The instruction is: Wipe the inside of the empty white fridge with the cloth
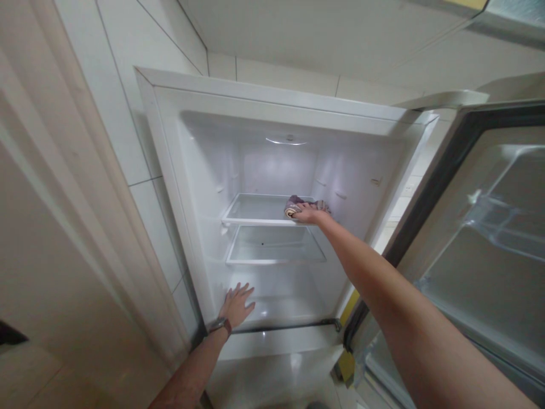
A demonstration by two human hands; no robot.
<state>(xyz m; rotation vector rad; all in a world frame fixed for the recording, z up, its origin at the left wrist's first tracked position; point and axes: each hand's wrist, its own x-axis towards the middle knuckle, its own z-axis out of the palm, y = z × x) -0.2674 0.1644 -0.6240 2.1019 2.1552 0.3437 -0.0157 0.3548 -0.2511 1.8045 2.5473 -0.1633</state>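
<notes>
Inside an open white refrigerator, my right hand presses a folded, patterned cloth onto the right end of the upper glass shelf. Its fingers are closed over the cloth and partly hidden by it. My left hand is spread, fingers apart, low at the left near the refrigerator floor; it holds nothing. A watch is on the left wrist. Between the two hands lies the lower glass shelf, with a small dark spot visible behind it.
The refrigerator door stands open on the right, with a dark seal and clear plastic racks. White tiled wall runs along the left, beside a pale door frame. Yellow pieces show near the lower hinge.
</notes>
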